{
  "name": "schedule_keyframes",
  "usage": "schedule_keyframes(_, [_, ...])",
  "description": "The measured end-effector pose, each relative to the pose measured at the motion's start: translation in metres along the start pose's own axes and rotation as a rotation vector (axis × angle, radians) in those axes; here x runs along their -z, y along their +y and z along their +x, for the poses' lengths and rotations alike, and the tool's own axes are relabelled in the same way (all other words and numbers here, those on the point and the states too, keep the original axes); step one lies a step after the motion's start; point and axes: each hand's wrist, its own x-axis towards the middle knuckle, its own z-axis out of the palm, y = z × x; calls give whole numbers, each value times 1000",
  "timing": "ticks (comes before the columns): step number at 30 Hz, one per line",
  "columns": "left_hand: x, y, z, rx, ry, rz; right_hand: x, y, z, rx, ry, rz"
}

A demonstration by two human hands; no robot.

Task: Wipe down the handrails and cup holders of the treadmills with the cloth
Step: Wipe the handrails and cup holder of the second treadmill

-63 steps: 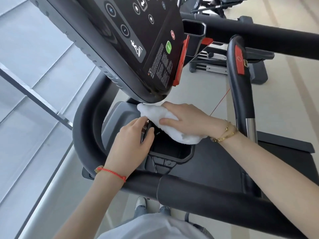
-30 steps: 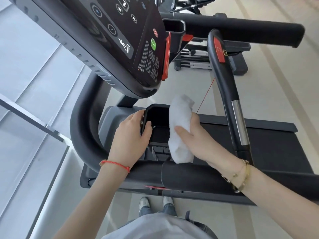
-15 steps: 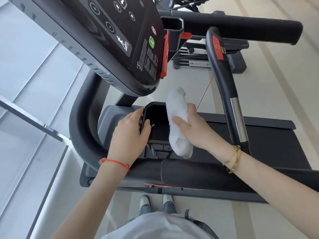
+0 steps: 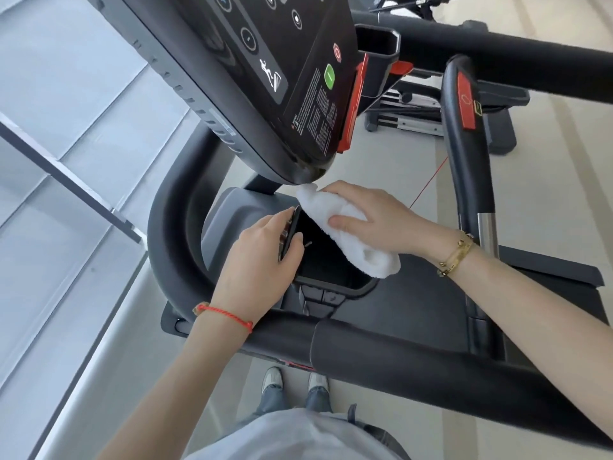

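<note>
White cloth [image 4: 345,227] gripped by right hand [image 4: 374,217] | left hand [image 4: 262,260] fingers clasp cup holder [image 4: 331,283] rim | console text unreadable

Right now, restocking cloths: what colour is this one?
White cloth, plain, clearest in the head view.

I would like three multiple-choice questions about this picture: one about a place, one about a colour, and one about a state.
1. Where does the white cloth lie?
A. over the far rim of the cup holder
B. on the floor
C. on the console screen

2. What colour is the string bracelet on the left wrist?
A. blue
B. red
C. green

3. What is the left hand doing?
A. hanging free
B. pressing a button
C. gripping the cup holder's left rim

Answers: 1 A, the right hand presses it there; 2 B, its red stands out on the wrist; 3 C, thumb and fingers pinch the rim.
</note>
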Motion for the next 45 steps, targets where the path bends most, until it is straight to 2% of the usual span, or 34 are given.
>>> schedule_keyframes(5, [0, 1, 2, -4, -9, 20, 2, -6, 17, 43, -85, -62])
schedule_keyframes(8, [0, 1, 1, -3, -5, 8, -1, 0, 10, 17, -24, -32])
schedule_keyframes(12, [1, 2, 1, 11, 12, 5, -1, 17, -18, -84, 46, 155])
schedule_keyframes(15, [1, 2, 1, 5, 12, 21, 7, 14, -13, -83, -36, 150])
schedule_keyframes(19, [1, 3, 0, 12, 12, 6, 9, -4, 14, -17, -157, 19])
schedule_keyframes(23, [2, 4, 0, 12, 6, 8, 3, -4, 11, -14, -86, 19])
schedule_keyframes(28, [4, 5, 0, 6, 13, 8, 3, 19, -25, -98, 12, 212])
schedule_keyframes(30, [3, 6, 0, 11, 19, 17, 6, 14, -18, -92, -26, 157])
schedule_keyframes(33, [3, 6, 0, 8, 21, 18, 5, -8, 10, -3, -99, -78])
schedule_keyframes(36, [3, 6, -1, 6, 15, 2, -1, -19, 19, 63, -54, -234])
schedule_keyframes(41, [4, 7, -1, 12, 0, 0, -4, 5, -9, 0, 70, -103])
schedule_keyframes(45, [3, 5, 0, 31, 2, 6, 1, 14, -15, -49, 12, -18])
